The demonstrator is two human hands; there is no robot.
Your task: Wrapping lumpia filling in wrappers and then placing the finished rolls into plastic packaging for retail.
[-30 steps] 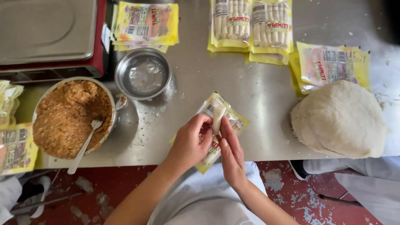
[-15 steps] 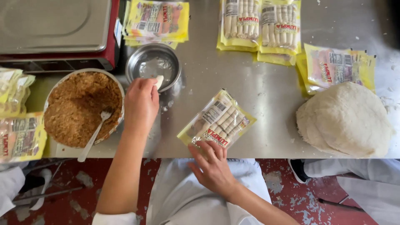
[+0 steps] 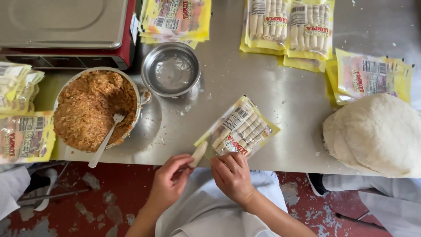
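L hand (image 3: 169, 184) had its grip pinched shut on a pale roll (image 3: 198, 153), tip at the pouch (image 3: 239, 131) mouth. R hand (image 3: 231, 173) pressed the pouch's near edge w/ closed grip, steadying it on the desk (image 3: 280, 96) (filling bowl (image 3: 95, 107) sat apart, left).

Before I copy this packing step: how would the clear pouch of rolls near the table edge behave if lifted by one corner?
The pouch looks like thin clear film, so it would probably sag. It already holds a row of pale rolls, so it may hang heavy at the filled end. Its mouth faces the left hand and right hand; tilted that way, rolls might slide out.
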